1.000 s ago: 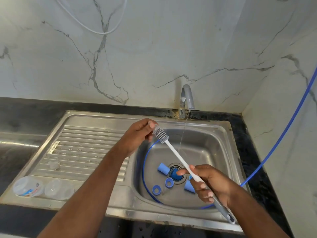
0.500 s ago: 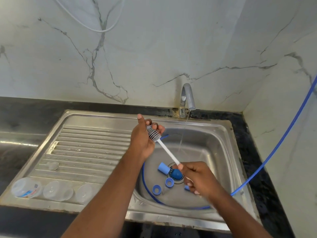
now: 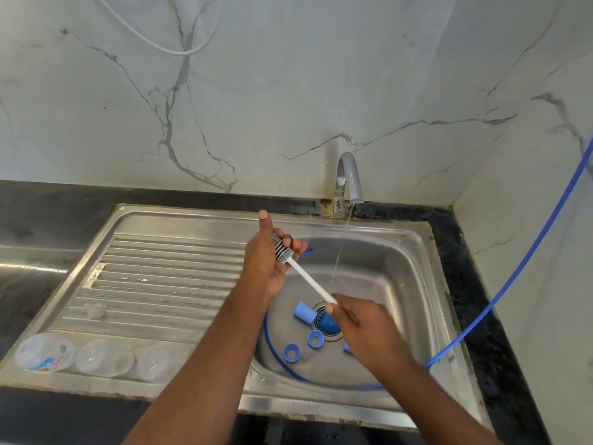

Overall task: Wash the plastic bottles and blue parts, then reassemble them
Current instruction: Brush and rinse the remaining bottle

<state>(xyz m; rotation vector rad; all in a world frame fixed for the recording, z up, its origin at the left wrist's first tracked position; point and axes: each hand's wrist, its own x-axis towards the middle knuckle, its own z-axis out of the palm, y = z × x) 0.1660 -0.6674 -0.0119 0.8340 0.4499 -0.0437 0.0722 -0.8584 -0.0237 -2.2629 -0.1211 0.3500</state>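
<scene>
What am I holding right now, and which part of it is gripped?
One bottle brush, in both hands: the left hand wraps its bristle head, and the right hand grips the white handle lower down.

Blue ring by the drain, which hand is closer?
Right. The right hand, gripping the brush, is just right of the blue ring; the left hand holds the bristles farther up.

Clear plastic bottles (image 3: 45,351) sit side by side on the drainboard (image 3: 160,284); blue parts (image 3: 304,312) surround the drain (image 3: 335,337).
</scene>
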